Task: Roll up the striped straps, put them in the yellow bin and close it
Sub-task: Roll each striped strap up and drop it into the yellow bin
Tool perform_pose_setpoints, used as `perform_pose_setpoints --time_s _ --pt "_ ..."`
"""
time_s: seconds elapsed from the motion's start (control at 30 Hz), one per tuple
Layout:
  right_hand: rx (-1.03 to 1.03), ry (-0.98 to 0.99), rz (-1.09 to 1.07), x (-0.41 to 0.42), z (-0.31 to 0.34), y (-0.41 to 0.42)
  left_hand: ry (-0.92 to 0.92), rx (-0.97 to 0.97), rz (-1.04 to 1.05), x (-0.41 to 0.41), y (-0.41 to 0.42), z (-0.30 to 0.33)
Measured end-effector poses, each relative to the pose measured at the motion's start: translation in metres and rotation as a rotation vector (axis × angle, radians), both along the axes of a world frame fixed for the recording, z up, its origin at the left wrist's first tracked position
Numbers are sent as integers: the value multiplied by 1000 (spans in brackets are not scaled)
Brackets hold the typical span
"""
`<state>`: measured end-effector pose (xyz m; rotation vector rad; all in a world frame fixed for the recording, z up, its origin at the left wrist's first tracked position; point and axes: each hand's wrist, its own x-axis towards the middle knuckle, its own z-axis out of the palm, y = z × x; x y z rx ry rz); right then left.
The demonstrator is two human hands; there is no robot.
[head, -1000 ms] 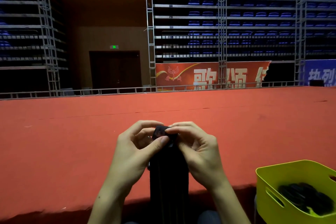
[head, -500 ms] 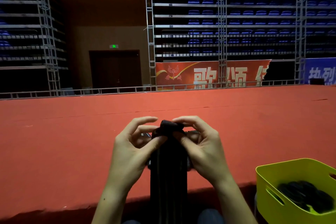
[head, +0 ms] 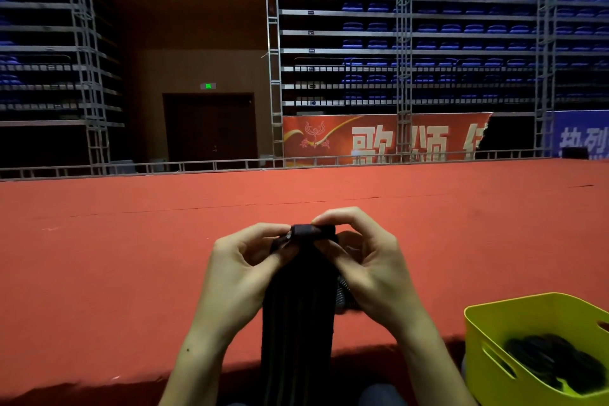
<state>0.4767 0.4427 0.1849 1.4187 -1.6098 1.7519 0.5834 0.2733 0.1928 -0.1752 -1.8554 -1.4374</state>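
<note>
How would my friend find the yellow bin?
Start at the big red carpet and follow its near edge to the right. The yellow bin sits there, open, with dark rolled straps inside; nothing else nearby is bright yellow.

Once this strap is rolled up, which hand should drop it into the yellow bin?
Probably the right hand. The yellow bin stands open at the person's right, so the left hand would have to cross over. Both now pinch the striped strap's rolled top.

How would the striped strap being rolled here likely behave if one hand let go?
Probably floppy: the striped strap hangs limp below both hands. The small roll pinched by the left hand and right hand would likely loosen. It seems light.
</note>
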Motion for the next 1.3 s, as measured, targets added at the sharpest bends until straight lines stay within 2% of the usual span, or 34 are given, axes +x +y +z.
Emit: perform_pose_setpoints --time_s 0.23,0.33,0.57,0.7,0.83,0.93,1.1,1.3 --pt "-101 175 -22 -8 -4 -1 -111 -34 -98 13 -9 2" --pt "-119 183 -41 -9 -5 -2 -126 86 -164 14 -10 1" --pt "-188 238 -157 -7 -11 -13 8 116 -17 1 13 8" --pt "-139 145 -149 -1 -20 -22 74 136 40 -10 16 5" --pt "-16 -77 -59 3 -21 -19 122 72 108 -15 13 -1" --pt "12 -180 -70 5 -19 -19 154 34 118 -17 15 -4" --pt "12 -184 -211 2 -18 -29 158 -3 149 -26 21 -11" --pt "-13 -141 -197 13 -17 -35 137 -103 174 -34 24 -19"
